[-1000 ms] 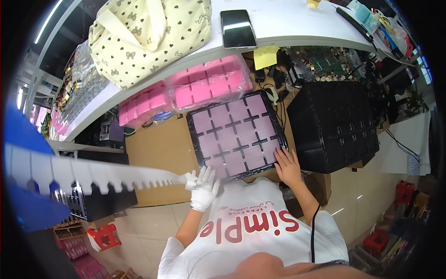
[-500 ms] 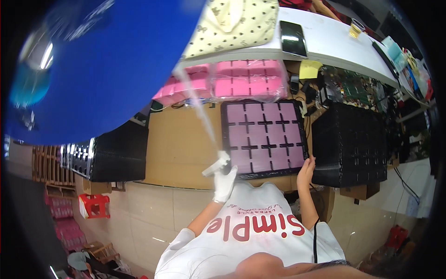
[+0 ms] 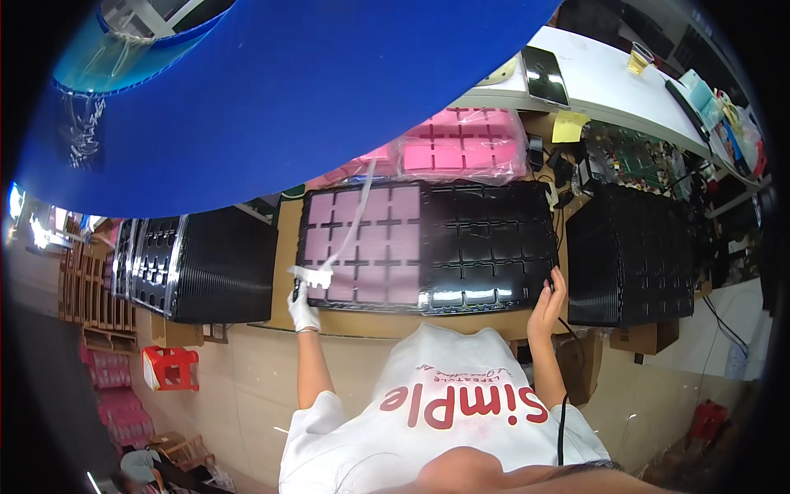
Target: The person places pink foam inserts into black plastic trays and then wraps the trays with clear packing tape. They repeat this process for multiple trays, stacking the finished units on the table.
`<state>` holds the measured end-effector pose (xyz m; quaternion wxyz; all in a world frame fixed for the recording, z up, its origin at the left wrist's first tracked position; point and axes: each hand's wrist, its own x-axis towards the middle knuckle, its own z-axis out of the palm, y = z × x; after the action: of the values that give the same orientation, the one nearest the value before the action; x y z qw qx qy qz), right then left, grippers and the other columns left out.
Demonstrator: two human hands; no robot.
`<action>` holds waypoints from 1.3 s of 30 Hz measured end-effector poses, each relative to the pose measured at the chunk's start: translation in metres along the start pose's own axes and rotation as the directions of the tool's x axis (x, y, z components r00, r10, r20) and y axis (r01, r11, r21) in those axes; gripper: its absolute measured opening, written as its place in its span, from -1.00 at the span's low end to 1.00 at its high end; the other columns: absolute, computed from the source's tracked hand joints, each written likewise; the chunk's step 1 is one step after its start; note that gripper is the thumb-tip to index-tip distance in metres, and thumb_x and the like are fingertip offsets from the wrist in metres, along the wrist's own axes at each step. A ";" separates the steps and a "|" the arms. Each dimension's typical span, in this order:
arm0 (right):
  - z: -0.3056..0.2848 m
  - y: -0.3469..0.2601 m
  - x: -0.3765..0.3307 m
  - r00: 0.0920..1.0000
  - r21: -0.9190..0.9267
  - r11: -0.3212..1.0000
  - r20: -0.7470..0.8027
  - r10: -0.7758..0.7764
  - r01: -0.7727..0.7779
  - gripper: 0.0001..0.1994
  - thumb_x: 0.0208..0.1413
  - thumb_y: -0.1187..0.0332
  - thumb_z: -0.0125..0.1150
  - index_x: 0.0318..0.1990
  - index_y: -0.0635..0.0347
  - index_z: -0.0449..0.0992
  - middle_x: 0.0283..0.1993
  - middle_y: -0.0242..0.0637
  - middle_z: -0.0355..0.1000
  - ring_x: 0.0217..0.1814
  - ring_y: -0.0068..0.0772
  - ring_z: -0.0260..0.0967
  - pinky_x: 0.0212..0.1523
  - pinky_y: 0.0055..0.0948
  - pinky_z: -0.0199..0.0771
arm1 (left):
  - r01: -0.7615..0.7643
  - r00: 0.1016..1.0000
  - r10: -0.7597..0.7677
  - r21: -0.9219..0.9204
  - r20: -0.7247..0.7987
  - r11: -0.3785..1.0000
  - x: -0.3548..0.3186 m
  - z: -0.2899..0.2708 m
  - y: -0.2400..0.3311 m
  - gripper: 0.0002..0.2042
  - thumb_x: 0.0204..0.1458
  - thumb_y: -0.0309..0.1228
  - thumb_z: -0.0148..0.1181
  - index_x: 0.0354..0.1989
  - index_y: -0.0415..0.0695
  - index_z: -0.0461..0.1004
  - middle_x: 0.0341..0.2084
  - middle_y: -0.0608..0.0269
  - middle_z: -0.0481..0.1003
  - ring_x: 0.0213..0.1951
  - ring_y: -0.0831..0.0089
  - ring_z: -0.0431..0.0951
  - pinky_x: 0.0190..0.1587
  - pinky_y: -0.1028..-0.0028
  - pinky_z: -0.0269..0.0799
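My left hand [image 3: 304, 313], in a white glove, is closed at the near left corner of a black tray with pale pink cells [image 3: 362, 247]. A white plastic piece with a notched edge [image 3: 317, 277] sits at its fingers, and a thin pale strip [image 3: 354, 226] runs up from it; its kind is unclear. Right of the pink tray lies a glossy black tray with cross-shaped ridges [image 3: 485, 247], the two side by side or slightly overlapping. My bare right hand [image 3: 546, 309] is at the black tray's right edge, fingers stretched out.
Tall stacks of black trays stand left [image 3: 222, 272] and right [image 3: 629, 255]. Bagged pink foam blocks [image 3: 465, 140] lie behind. A blue sheet [image 3: 329, 82] blocks the upper left. A white shelf [image 3: 592, 70] carries a phone [image 3: 545, 76] and a cup [image 3: 638, 59].
The pink tray has shifted left with my left hand, and the glossy black tray now shows on its right. My right hand stays near the right side. The blue sheet covers more of the bag.
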<state>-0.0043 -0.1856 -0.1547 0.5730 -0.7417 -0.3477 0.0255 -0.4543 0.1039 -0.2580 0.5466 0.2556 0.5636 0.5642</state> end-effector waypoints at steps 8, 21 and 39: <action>-0.006 -0.006 -0.016 0.999 -0.034 0.999 -0.025 0.032 -0.033 -0.65 0.32 0.38 -0.28 0.16 0.38 0.21 0.26 -0.03 0.14 0.28 -0.16 0.13 0.20 -0.27 0.28 | 0.007 0.996 0.003 0.106 -0.088 0.994 0.068 -0.046 -0.001 -0.61 -0.04 -0.39 0.36 -0.07 -0.15 0.36 -0.24 0.25 0.48 -0.20 0.41 0.47 -0.13 0.34 0.45; 0.012 -0.021 -0.007 1.000 -0.073 0.997 0.024 0.015 -0.013 -0.73 0.25 0.47 -0.16 0.04 0.37 0.34 0.11 -0.05 0.28 0.16 -0.13 0.23 0.19 -0.29 0.19 | -0.606 0.757 0.219 0.536 0.616 0.587 -0.051 0.115 0.014 -0.57 0.09 -0.26 0.19 0.10 -0.18 0.34 0.05 0.07 0.35 0.09 0.31 0.34 0.14 0.30 0.28; 0.078 -0.065 0.018 0.853 0.125 0.980 0.517 0.069 -0.156 -0.26 -0.13 0.34 0.42 0.23 0.22 0.16 0.00 -0.17 0.36 0.03 -0.29 0.36 0.05 -0.33 0.35 | -0.842 0.290 0.006 0.252 0.957 0.477 -0.240 0.238 -0.002 -0.67 0.04 -0.41 0.11 0.03 -0.01 0.40 -0.27 0.03 0.52 -0.22 0.13 0.54 -0.14 0.30 0.43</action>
<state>-0.0567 -0.1046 -0.1185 0.5166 -0.6783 -0.4395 0.2828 -0.1731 -0.0291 -0.1249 0.3880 0.8613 0.2625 0.1967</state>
